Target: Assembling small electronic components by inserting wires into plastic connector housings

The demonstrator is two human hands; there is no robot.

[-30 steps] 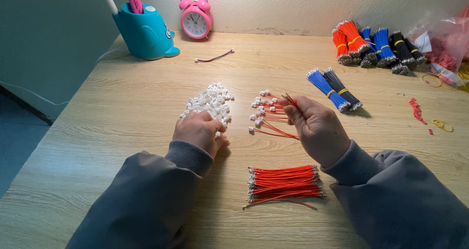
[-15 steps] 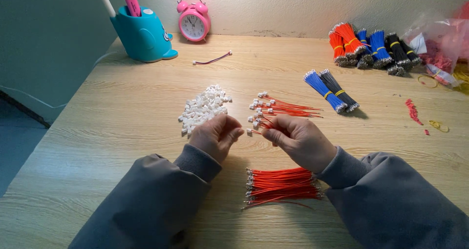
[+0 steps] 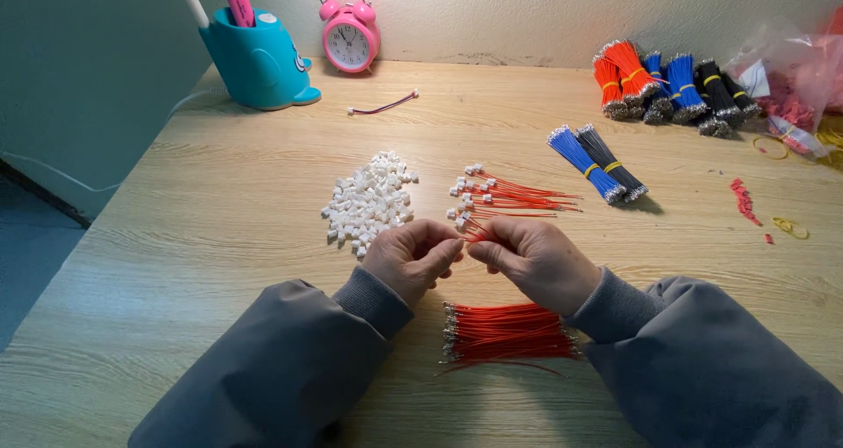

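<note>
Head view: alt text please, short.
Two bare hands, left hand and right hand, meet fingertip to fingertip over a pale wooden table, pinching a thin red wire. Beside them lie a pile of small white plastic connectors and a bundle of red wires.

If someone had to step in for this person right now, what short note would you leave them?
Left hand and right hand meet at the fingertips, pinching a red wire; whether a connector is between them is hidden.
White connectors lie piled beyond the left hand.
Done: finished red wires with white ends lie beyond the hands.
Left: bare red wire bundle sits between the wrists.
</note>
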